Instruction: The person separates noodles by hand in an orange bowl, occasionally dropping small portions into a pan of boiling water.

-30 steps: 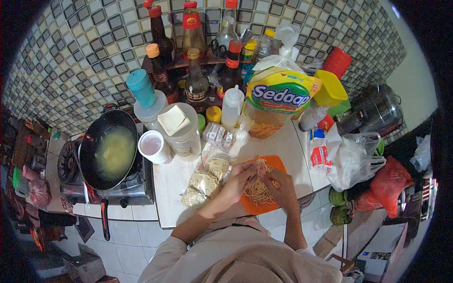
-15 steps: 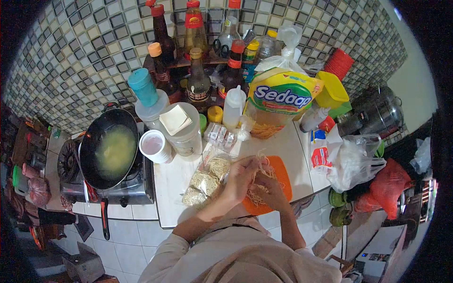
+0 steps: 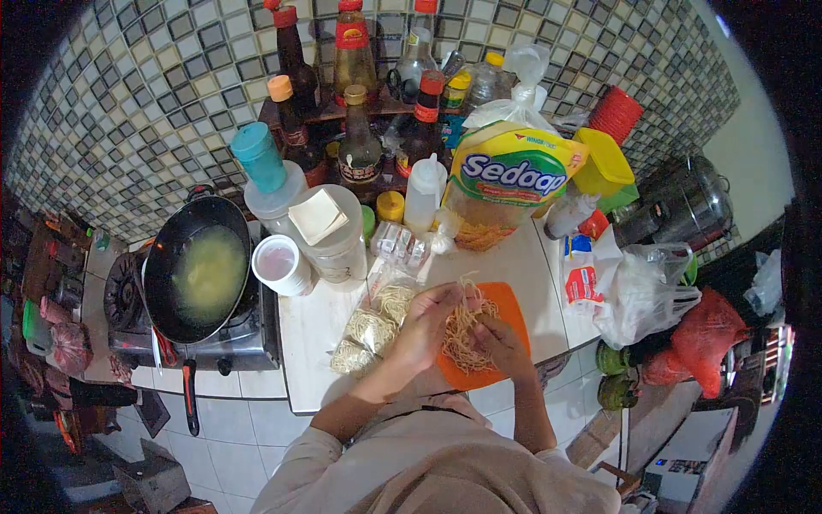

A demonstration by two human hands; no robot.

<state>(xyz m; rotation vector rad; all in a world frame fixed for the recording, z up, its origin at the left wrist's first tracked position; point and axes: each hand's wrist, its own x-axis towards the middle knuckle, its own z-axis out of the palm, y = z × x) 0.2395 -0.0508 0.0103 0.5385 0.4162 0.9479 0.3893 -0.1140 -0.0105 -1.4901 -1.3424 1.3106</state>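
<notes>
Loose yellow noodles (image 3: 467,343) lie in a tangle on an orange plastic tray (image 3: 515,310) at the counter's front edge. My left hand (image 3: 425,324) is at the tray's left side, its fingers pinching upper strands of the noodles. On the other side, my right hand (image 3: 505,344) has its thumb and fingers closed on strands just above the pile. Left of my left hand sits a clear plastic bag with several noodle bundles (image 3: 372,330) in it. My palms partly hide the strands in my fingers.
To the left, a black wok (image 3: 205,274) with yellowish liquid stands on a gas stove (image 3: 248,338). White cups (image 3: 281,264), lidded jars and sauce bottles (image 3: 358,141) line the back. A Sedaap pouch (image 3: 514,176) stands behind the tray; plastic bags (image 3: 642,295) lie to the right.
My hands have moved apart, the left a little leftward and the right slightly rightward. The noodles between them now spread loosely over the tray, more of them showing.
</notes>
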